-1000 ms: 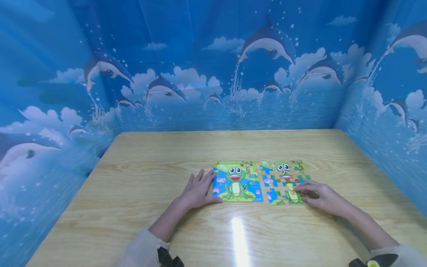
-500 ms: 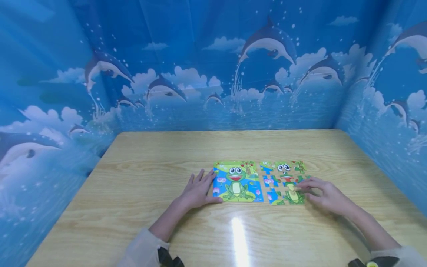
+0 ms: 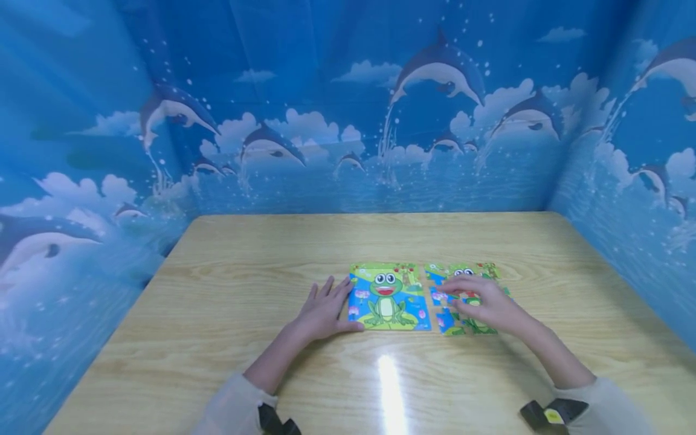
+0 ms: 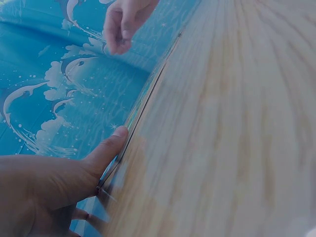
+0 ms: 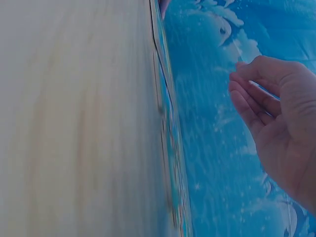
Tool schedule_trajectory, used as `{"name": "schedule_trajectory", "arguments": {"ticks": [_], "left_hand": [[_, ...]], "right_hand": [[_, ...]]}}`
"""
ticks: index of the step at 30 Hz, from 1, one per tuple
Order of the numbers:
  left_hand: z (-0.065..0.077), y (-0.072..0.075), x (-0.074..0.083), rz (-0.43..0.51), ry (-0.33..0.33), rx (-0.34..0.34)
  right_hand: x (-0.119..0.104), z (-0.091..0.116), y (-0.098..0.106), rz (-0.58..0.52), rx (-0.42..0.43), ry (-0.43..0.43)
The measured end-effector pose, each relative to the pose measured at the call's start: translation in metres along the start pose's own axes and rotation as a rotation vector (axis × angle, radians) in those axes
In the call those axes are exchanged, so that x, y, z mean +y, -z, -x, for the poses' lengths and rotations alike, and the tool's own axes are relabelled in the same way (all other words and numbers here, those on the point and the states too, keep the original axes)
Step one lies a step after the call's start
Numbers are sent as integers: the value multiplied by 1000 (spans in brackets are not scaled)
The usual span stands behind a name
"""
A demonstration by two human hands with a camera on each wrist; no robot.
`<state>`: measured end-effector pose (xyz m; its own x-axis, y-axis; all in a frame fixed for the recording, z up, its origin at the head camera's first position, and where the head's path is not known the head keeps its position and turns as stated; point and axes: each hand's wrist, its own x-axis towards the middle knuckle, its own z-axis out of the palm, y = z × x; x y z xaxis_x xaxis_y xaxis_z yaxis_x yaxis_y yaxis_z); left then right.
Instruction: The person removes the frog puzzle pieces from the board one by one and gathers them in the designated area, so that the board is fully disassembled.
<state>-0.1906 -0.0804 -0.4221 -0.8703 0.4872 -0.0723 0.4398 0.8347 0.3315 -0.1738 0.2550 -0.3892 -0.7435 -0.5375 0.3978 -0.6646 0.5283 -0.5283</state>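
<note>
A square frog picture board lies flat on the table. My left hand rests at its left side, fingers spread and straight, the thumb at its near corner; the left wrist view also shows this thumb against the board's thin edge. Right of the board are several frog jigsaw pieces, laid in rows with small gaps. Above them hovers my right hand, covering part of the middle pieces. In the right wrist view the right hand is off the surface, its fingers loosely bent, with nothing visible between them.
The wooden table carries a bright light reflection near its front. Blue dolphin-print curtains stand along its back and sides. A dark wrist camera sits on the right sleeve, another on the left.
My right hand has left the right-hand side of the pieces and moved left, lifting over the middle ones. The left hand and the board have stayed in place.
</note>
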Motion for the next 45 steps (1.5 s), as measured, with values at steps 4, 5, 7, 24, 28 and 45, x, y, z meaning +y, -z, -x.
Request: {"name": "schedule_trajectory", "arguments": {"ticks": [4,5,7,24,28,45], "left_hand": [[-1,-1,2,4,-4,-1],[-2,-1,2,3,-6,-2],[-3,-2,3,2,-9,-2],[-1,-1,2,-1,6,-5],[0,-1,1,-5,8,-5],[-1,0,2,-5,24,-10]], "right_hand": [[-5,-16,-13,-33,-49,4],[-6,-20,-15,-47,-61,5],[-7,-26,-21,-76,-76,13],[5,-35,-40,-88,-272,-141],[7,-35,-41,-119,-316,-175],[4,-34,-39,73,-361,-89]]}}
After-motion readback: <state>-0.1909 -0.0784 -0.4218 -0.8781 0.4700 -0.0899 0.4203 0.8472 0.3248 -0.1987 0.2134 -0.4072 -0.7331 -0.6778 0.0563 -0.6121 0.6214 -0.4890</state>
